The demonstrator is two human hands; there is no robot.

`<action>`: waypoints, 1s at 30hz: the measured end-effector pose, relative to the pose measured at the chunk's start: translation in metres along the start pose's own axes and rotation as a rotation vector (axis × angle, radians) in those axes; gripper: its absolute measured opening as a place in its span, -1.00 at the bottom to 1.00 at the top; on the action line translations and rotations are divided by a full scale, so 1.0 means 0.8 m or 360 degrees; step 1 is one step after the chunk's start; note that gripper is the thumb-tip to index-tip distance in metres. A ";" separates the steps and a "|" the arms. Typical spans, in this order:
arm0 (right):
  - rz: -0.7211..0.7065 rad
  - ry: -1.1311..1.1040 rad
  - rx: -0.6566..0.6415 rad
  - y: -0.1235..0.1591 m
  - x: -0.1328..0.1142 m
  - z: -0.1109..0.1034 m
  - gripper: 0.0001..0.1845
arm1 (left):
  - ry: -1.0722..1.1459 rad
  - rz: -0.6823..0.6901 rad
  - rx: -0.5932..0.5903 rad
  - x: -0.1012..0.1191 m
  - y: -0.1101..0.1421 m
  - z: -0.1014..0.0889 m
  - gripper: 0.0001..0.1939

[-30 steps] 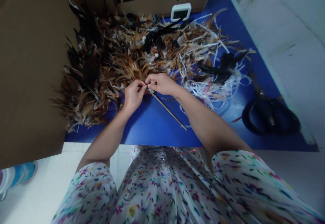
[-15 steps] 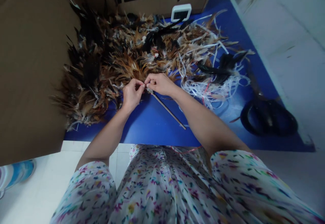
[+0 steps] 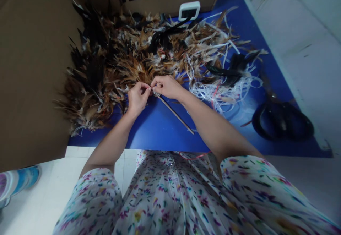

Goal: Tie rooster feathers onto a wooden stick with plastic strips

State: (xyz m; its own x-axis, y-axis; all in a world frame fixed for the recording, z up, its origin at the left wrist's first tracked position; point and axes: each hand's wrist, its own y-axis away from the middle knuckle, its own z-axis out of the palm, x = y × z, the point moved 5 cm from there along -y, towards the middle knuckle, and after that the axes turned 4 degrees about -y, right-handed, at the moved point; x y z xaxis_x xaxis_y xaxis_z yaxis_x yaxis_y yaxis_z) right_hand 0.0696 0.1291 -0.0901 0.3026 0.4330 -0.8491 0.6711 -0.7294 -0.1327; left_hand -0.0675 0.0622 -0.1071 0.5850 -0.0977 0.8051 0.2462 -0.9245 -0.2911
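My left hand (image 3: 137,98) is closed in a pinch, thumb against forefinger, at the upper end of a thin wooden stick (image 3: 177,116). From the other side my right hand (image 3: 167,86) pinches at the same spot, and the fingertips of both hands nearly touch. What lies between them is too small to make out. Pale fluff clings to the stick just below my right fingers; its bare lower end slants towards the table's front edge. Brown feathers (image 3: 137,68) fan out right behind my hands, and whether they are joined to the stick is hidden.
A heap of brown and black feathers (image 3: 93,68) covers the back of the blue table (image 3: 165,139). White plastic strips (image 3: 223,94) lie tangled to the right, near large black-handled scissors (image 3: 282,121). A small white-framed display (image 3: 189,11) stands before a cardboard box (image 3: 165,2); cardboard (image 3: 32,68) walls the left.
Both hands stay pinched at the same place, with at most a tiny shift of the fingers. The view has tilted slightly; the stick keeps its slant.
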 end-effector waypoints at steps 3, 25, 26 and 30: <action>0.0001 -0.0008 0.0000 0.000 0.001 0.000 -0.88 | 0.0009 0.0010 0.0004 -0.001 0.000 0.000 -0.83; -0.0033 0.0014 0.0112 0.004 0.003 0.003 -0.92 | 0.0345 -0.0180 -0.0047 -0.019 -0.004 0.010 -0.67; -0.0036 0.0029 0.0120 0.004 0.002 0.004 -0.92 | 0.0381 -0.0204 -0.0032 -0.021 -0.004 0.011 -0.66; 0.0004 0.0058 0.0138 0.005 0.000 0.005 -0.92 | 0.0483 -0.0287 0.0073 -0.028 -0.006 0.012 -0.63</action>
State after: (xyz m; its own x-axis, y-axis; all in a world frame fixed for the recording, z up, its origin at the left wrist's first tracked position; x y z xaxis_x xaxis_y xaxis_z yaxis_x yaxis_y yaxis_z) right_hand 0.0694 0.1240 -0.0924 0.3300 0.4489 -0.8304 0.6098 -0.7729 -0.1754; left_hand -0.0745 0.0720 -0.1287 0.2744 -0.0456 0.9605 0.3634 -0.9199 -0.1475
